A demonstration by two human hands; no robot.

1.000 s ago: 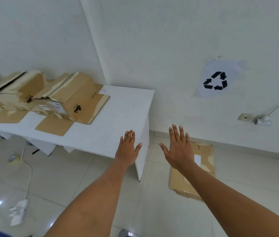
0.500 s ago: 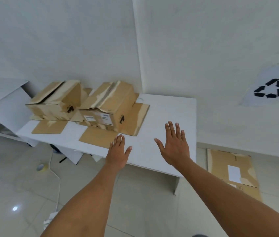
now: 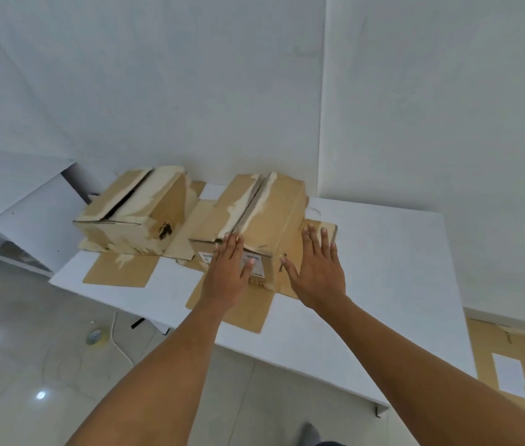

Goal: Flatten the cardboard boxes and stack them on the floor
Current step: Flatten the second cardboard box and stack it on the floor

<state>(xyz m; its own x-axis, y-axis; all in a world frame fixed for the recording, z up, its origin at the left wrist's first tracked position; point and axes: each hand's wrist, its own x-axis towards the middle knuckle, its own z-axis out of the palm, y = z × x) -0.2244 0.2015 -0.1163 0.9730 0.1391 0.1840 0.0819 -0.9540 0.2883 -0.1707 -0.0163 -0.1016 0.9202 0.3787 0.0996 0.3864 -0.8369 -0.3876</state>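
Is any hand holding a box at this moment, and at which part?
Nothing is held. The left hand and the right hand are open with fingers spread, reaching at the nearer cardboard box on the white table.

Our both arms stretched forward, bare forearms converging from lower frame. Our left hand (image 3: 227,273) flat, palm down, fingers (image 3: 232,244) straight and together, thumb out to right. Our right hand (image 3: 316,268) flat, palm down, fingers spread slightly, thumb toward left. Neither hand grips anything.
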